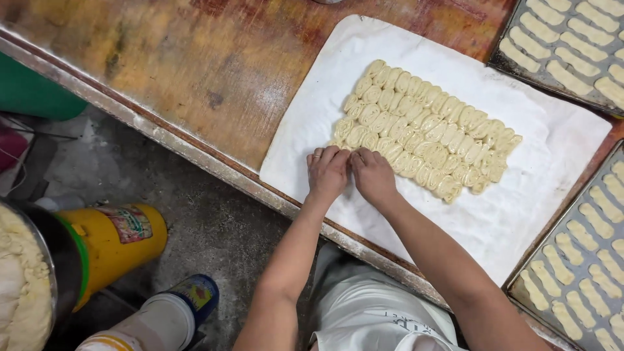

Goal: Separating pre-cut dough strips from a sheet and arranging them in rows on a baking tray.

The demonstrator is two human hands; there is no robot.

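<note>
Several rows of small pale dough pieces (422,130) lie packed together on a white cloth (520,195) spread over a worn wooden table (195,71). My left hand (327,170) and my right hand (372,173) rest side by side, fingers curled down, at the near left corner of the dough block. Their fingertips press on the dough pieces at that edge. What lies under the fingers is hidden.
Two dark metal trays (564,88) (520,289) lined with elongated dough pieces sit at the right. On the floor at left stand a yellow can (117,244) and a metal bowl of dough (19,286). A foot in a blue shoe (195,296) is below.
</note>
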